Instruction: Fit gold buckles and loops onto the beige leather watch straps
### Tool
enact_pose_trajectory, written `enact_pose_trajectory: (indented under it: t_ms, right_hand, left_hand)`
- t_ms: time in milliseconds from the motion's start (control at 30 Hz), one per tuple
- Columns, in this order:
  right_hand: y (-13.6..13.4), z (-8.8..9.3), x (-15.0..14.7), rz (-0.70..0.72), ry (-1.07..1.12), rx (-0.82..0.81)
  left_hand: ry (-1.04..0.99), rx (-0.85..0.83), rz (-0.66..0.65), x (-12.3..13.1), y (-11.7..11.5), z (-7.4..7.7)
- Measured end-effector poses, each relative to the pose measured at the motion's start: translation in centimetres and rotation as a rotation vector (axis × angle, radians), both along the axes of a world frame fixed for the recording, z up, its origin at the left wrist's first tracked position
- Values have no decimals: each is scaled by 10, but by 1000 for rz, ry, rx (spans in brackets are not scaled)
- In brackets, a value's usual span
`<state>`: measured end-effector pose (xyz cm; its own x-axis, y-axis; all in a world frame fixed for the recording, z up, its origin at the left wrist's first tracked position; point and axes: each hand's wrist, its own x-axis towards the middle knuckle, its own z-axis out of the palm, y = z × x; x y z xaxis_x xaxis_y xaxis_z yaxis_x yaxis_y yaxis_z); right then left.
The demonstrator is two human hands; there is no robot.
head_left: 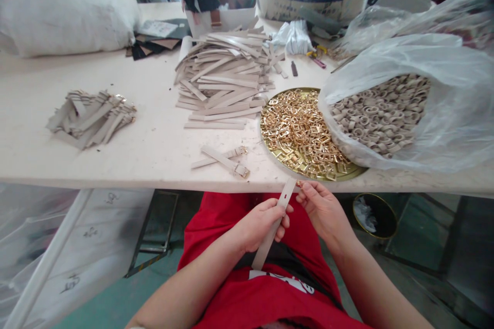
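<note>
Hand can pass mid-left between buckled-strap stack [92,117] and loose-strap pile [227,83]; right of centre, buckle tray [354,170] and bulging plastic bag [455,113] block, room behind bag hard to tell.

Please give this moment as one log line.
left hand: grips strap | right hand: pinches buckle near strap | table: strap pile, buckle tray, bag of loops

ok so I count two hands [262,223], one held strap [267,242], two loose buckled straps [222,157], plus two heaps of straps [227,79] way too tangled to number. There's also one round tray [355,170] of buckles [301,128] and one open bag [455,108] of rings [382,113], both hopeless to tally, and one bin [387,216]
</note>
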<state>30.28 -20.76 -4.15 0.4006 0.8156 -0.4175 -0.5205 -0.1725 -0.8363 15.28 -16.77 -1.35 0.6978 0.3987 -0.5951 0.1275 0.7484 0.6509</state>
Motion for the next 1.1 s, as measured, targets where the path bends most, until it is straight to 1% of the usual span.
enact_pose_trajectory:
  t_ms: [67, 133, 300, 433, 533, 600, 700, 767, 833, 900, 1000, 1100]
  right_hand:
    - [1, -2, 1, 0, 16, 6]
    - [2, -4, 2, -2, 19, 22]
    - [2, -6, -1, 10, -23, 40]
    - [1, -3, -7, 23, 46, 19]
    - [0, -1, -14, 50, 95, 6]
    - [-2, 0, -20, 107, 112, 10]
    - [-5, -2, -29, 177, 99, 13]
    - [-7, -4, -34, 182, 55, 15]
    - [-9, -6, -37, 177, -7, 14]
    - [-11, -8, -38, 179, -65, 2]
    - [-12, -8, -38, 184, -110, -16]
    - [-13, -8, -36, 203, -63, -10]
  left_hand:
    - [7, 30, -21, 1, -1, -1]
    - [32, 111, -69, 1, -3, -2]
    - [145, 406, -224, -1, 3, 0]
    - [186, 604, -310, -5, 12, 3]
    - [238, 706, -326, -6, 15, 2]
    - [261, 745, -279, -5, 14, 0]
    - [279, 742, -155, -3, 12, -6]
    - [262, 666, -111, -2, 10, -9]
    - [213, 544, -88, -2, 9, -11]
    - [170, 455, -65, -3, 8, -13]
    - [142, 423, -43, -4, 8, -13]
    - [129, 422, -49, -4, 8, -15]
